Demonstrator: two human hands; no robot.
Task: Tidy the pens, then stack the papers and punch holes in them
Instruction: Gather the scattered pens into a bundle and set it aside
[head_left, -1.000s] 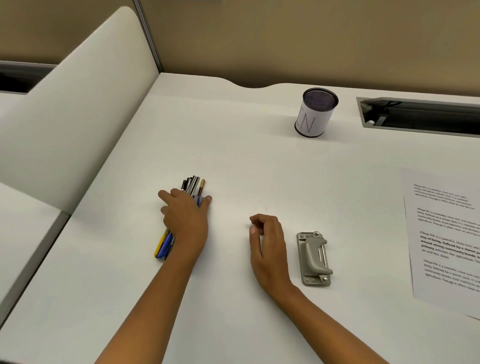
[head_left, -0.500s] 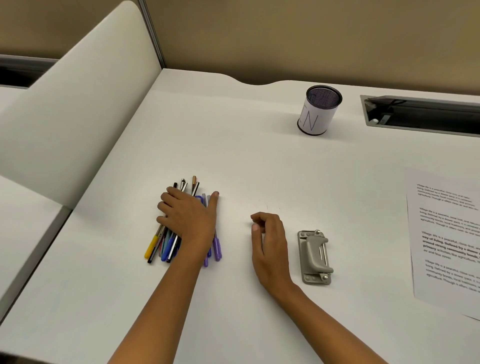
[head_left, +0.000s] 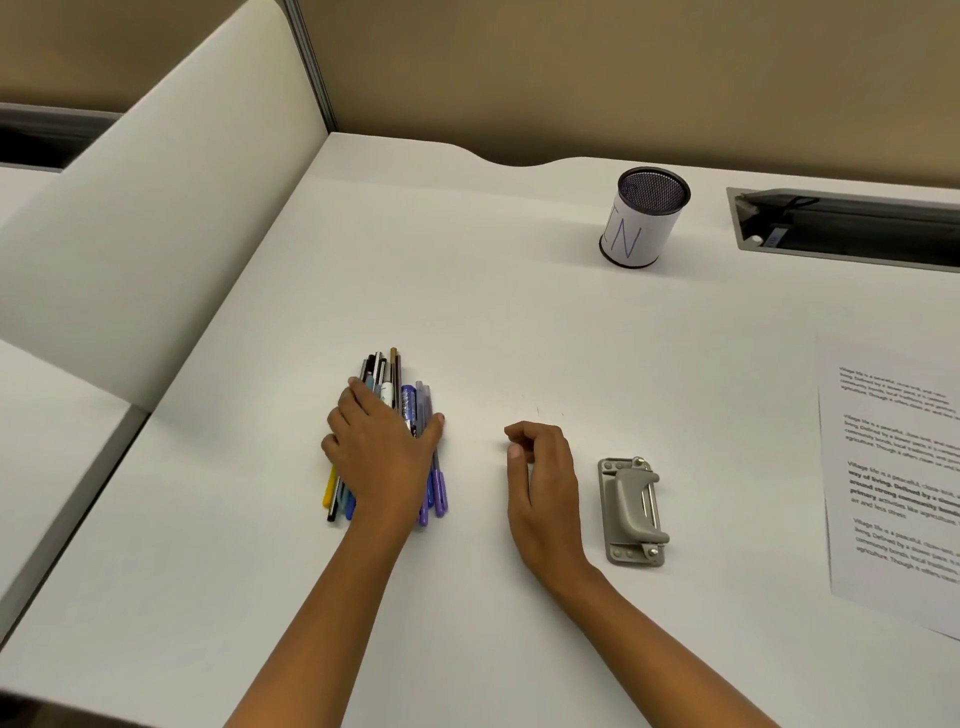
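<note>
A bundle of several pens, black, blue, purple and yellow, lies on the white desk left of centre. My left hand lies over the bundle, fingers curled round its left side and thumb against its right side. My right hand rests on the desk to the right of the pens, loosely curled and holding nothing. A grey hole punch sits just right of that hand. Printed paper lies at the desk's right edge, partly out of frame.
A mesh pen cup with a white label stands at the back of the desk. A cable slot is cut into the desk at the back right. A cream partition borders the left side.
The pens fanned out under my left hand half a second ago and are now drawn closer together. My right hand has stayed in place.
</note>
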